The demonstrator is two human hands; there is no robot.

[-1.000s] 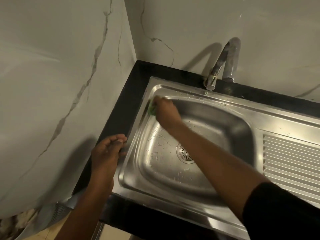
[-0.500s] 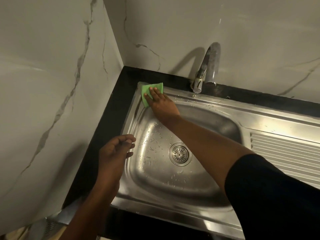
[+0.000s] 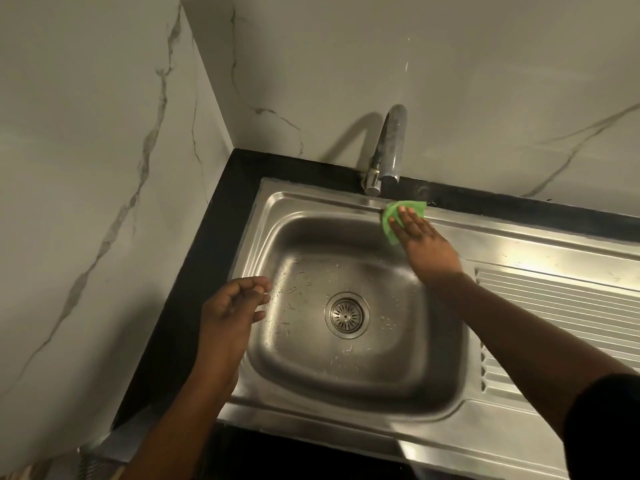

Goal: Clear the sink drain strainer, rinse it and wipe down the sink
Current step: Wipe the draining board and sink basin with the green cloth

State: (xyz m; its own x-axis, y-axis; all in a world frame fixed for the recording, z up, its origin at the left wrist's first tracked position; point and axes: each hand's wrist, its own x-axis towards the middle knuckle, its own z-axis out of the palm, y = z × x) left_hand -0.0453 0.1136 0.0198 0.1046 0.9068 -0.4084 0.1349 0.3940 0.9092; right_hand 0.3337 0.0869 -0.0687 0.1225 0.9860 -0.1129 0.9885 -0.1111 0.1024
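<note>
A stainless steel sink (image 3: 311, 209) is set into a black counter, with water drops on its basin floor. The round drain strainer (image 3: 347, 315) sits in the drain hole at the basin's middle. My right hand (image 3: 420, 242) presses a green cloth (image 3: 393, 214) flat on the sink's back rim, just below the tap's spout. Over the basin's left edge, my left hand (image 3: 232, 308) hovers with its fingers loosely curled and holds nothing.
A chrome tap (image 3: 388, 150) rises from the back rim and its spout points down. A ribbed draining board (image 3: 561, 306) lies to the right of the basin. Marble-patterned walls close in the left side and the back. The black counter (image 3: 207, 244) borders the sink.
My right hand has slid the green cloth along the back rim from the far-left corner to below the tap. My left hand has lifted off the sink's left edge.
</note>
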